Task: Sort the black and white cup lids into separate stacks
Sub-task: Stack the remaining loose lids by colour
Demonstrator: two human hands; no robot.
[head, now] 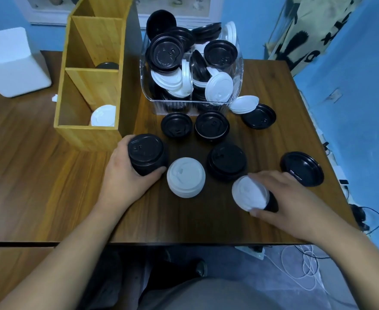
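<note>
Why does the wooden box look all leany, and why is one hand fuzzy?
Head view: the wide-angle lens bends straight lines, so the wooden box seems to tip outward; same view: the right hand and the white lid it grips look smeared, likely motion blur; the left hand, gripping the black lid stack, looks sharper.

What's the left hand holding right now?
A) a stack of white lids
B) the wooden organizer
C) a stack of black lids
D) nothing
C: the left hand has its fingers curled round a stack of black lids; the white stack stands free beside it.
</note>
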